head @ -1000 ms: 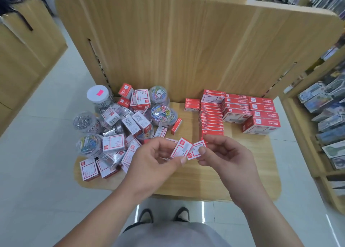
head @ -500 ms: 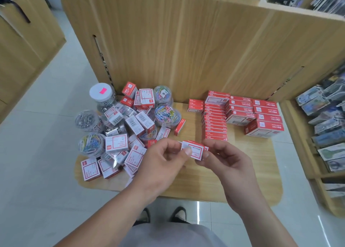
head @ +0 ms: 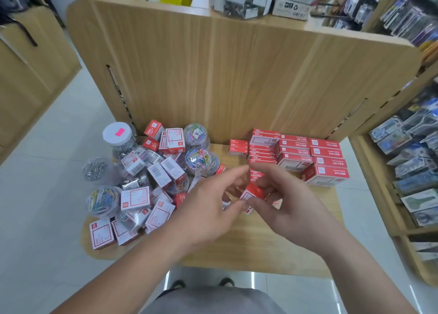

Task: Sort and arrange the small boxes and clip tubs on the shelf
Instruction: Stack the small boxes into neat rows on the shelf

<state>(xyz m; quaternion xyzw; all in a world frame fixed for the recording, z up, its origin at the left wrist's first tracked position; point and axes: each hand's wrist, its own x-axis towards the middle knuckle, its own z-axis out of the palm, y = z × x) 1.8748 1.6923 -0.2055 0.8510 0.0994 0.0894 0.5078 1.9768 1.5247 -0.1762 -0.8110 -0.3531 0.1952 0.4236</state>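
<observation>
On my feed both hands hover over the middle of the wooden shelf; the right hand pinches a small red box between thumb and curled fingers, clear above the board, its white end turned to the left. The left hand is just beside it, fingers loosely spread, forefinger stretched out above the box and thumb tip against that white end; I cannot tell whether this hand grips anything. Slivers of white card show under both hands, too blurred for me to name.

On the left of the shelf lies a loose heap of boxes, red and white, tumbled at all angles; among them stand clear clip tubs. There is a tall tub with a white lid and a pink sticker at the back left; a tub of silver clips at the left edge; a tub of coloured clips nearer me; and a second coloured tub near the back panel, with a third just behind it.

On the right, tidy rows of red boxes are stacked against the panel; the larger boxes make up the front right corner, and a short stack stands alone just left of the rows. Past the shelf's right end, side racks hold packets; at the bottom of my view, shoes rest on the pale floor.
</observation>
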